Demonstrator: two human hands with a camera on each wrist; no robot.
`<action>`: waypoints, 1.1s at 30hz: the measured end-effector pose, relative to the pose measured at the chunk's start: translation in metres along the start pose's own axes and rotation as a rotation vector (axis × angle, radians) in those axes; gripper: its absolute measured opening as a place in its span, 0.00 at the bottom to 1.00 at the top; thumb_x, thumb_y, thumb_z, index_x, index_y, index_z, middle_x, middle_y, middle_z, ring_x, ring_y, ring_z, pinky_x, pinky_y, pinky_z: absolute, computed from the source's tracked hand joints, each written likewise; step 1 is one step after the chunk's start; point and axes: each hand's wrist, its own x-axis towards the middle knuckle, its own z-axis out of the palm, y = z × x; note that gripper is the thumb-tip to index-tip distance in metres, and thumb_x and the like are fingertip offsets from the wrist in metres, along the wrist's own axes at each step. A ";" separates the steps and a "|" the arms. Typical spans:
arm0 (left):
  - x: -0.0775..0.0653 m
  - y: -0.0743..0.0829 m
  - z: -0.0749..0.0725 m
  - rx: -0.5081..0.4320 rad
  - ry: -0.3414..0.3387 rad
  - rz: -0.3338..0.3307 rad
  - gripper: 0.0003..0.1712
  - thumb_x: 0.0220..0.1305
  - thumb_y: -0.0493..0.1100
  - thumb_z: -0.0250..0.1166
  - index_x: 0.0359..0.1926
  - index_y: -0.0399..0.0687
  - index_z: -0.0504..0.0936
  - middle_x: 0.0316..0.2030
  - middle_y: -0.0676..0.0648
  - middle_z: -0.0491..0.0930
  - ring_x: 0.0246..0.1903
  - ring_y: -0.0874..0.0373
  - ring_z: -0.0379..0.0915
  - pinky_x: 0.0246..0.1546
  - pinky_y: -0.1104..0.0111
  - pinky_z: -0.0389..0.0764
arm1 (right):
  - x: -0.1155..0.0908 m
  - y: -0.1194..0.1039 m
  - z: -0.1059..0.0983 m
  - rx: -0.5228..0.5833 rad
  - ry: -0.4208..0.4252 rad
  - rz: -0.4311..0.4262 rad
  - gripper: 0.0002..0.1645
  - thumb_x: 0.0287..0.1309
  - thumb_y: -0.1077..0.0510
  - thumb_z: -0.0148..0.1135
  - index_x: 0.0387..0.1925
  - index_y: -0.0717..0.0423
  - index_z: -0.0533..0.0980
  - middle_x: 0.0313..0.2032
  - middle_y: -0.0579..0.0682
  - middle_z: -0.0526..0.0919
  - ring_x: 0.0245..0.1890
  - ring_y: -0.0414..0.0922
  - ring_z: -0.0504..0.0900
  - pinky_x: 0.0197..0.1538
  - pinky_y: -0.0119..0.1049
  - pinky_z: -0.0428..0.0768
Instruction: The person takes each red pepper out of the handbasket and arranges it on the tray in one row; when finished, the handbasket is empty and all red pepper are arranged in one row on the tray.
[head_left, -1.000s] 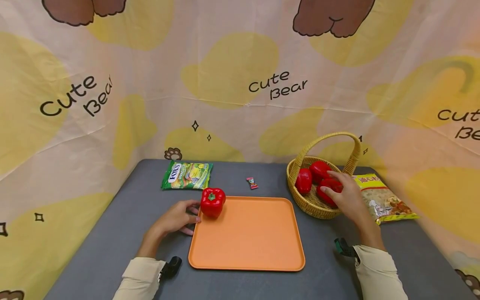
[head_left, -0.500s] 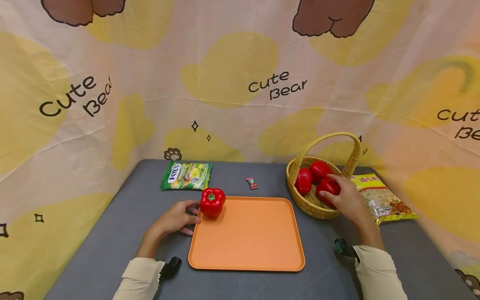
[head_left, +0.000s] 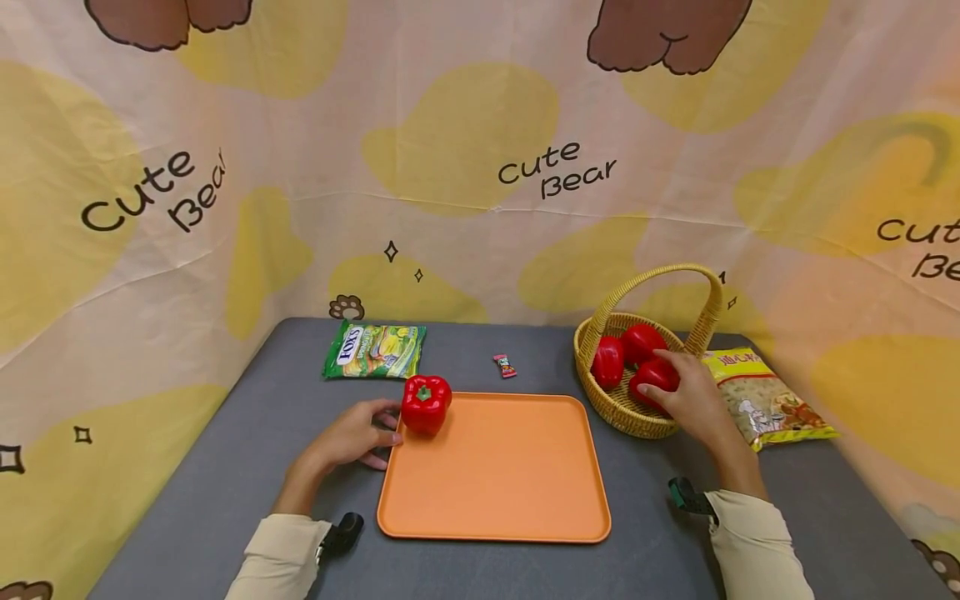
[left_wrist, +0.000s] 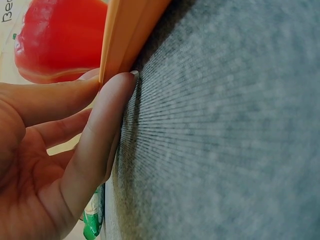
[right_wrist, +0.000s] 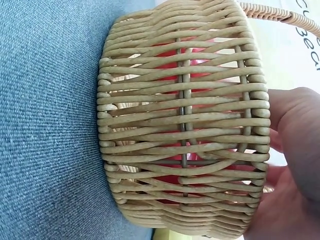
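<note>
An orange tray lies on the table, and a red bell pepper stands at its far left corner. My left hand pinches the tray's left rim; in the left wrist view the thumb is above the rim and a finger below it. At the right, my right hand reaches over the rim of a wicker basket. Its thumb and fingers grip the nearest red bell pepper inside. Two more red peppers lie beside it. The basket's wall hides the fingertips in the right wrist view.
A green candy bag lies behind the tray at the left, with a small wrapped candy near the back middle. Right of the basket is a yellow-topped food packet. The basket's tall handle arches over the peppers. A patterned cloth surrounds the table.
My right hand's fingers have closed in around the nearest pepper in the basket, which has shifted slightly left. My left hand and the tray have stayed in place.
</note>
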 end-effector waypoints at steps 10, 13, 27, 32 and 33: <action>0.000 -0.001 0.000 0.001 0.001 0.005 0.33 0.69 0.31 0.67 0.73 0.30 0.69 0.52 0.36 0.78 0.39 0.53 0.82 0.32 0.56 0.92 | 0.000 -0.002 0.000 -0.016 -0.048 0.028 0.43 0.66 0.50 0.73 0.73 0.67 0.67 0.66 0.75 0.69 0.63 0.72 0.68 0.63 0.75 0.74; 0.000 -0.002 0.000 0.001 -0.001 0.007 0.33 0.69 0.31 0.67 0.73 0.30 0.69 0.52 0.36 0.78 0.39 0.53 0.82 0.32 0.56 0.92 | 0.000 -0.002 0.000 -0.021 -0.047 0.020 0.43 0.65 0.51 0.74 0.72 0.68 0.68 0.65 0.75 0.69 0.63 0.71 0.68 0.63 0.75 0.73; 0.000 -0.001 -0.001 0.003 -0.006 0.007 0.33 0.69 0.31 0.66 0.73 0.30 0.69 0.51 0.36 0.79 0.39 0.53 0.82 0.32 0.56 0.92 | -0.001 0.000 0.001 -0.022 -0.060 0.006 0.43 0.61 0.56 0.77 0.71 0.70 0.69 0.65 0.77 0.71 0.62 0.73 0.69 0.61 0.74 0.76; 0.001 -0.001 -0.001 -0.005 -0.011 0.012 0.33 0.69 0.31 0.66 0.73 0.29 0.69 0.52 0.36 0.78 0.39 0.52 0.82 0.32 0.56 0.92 | -0.001 0.001 -0.002 -0.009 -0.039 0.001 0.45 0.60 0.55 0.78 0.72 0.69 0.68 0.65 0.76 0.72 0.61 0.72 0.69 0.60 0.73 0.78; 0.001 -0.001 -0.001 -0.005 -0.012 0.013 0.33 0.69 0.31 0.66 0.73 0.29 0.69 0.52 0.36 0.78 0.39 0.52 0.82 0.32 0.56 0.92 | -0.001 0.001 -0.003 -0.010 -0.031 -0.004 0.46 0.59 0.55 0.78 0.72 0.68 0.68 0.65 0.76 0.72 0.61 0.72 0.69 0.59 0.73 0.78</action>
